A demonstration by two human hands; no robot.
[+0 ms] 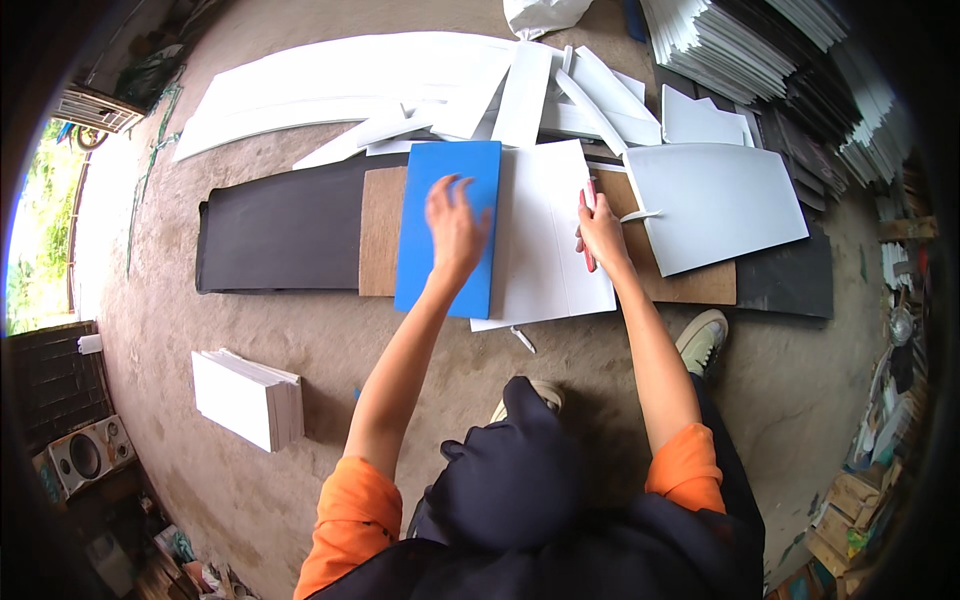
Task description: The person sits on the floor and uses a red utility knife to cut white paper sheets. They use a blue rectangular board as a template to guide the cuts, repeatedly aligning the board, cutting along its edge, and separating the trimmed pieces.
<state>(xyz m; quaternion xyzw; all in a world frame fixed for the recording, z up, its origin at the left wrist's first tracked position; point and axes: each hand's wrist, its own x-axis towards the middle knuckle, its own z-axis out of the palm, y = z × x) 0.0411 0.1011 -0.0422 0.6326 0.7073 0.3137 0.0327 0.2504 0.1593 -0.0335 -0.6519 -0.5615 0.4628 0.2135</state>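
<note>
My left hand is over a blue rectangular board, its fingers spread and a little blurred. Whether the palm touches the board I cannot tell. The board overlaps the left part of a white sheet, which has a thin line running down its right part. By the sheet's right edge, my right hand is closed around a slim red utility knife. Just right of that hand, a narrow white offcut rests against another white sheet. A brown board lies beneath the sheets.
Black sheets extend beneath the brown board. Beyond them lie long white sheets and a heap of loose strips. A stack of white pieces sits on the floor at left. Tall sheet stacks stand at the far right.
</note>
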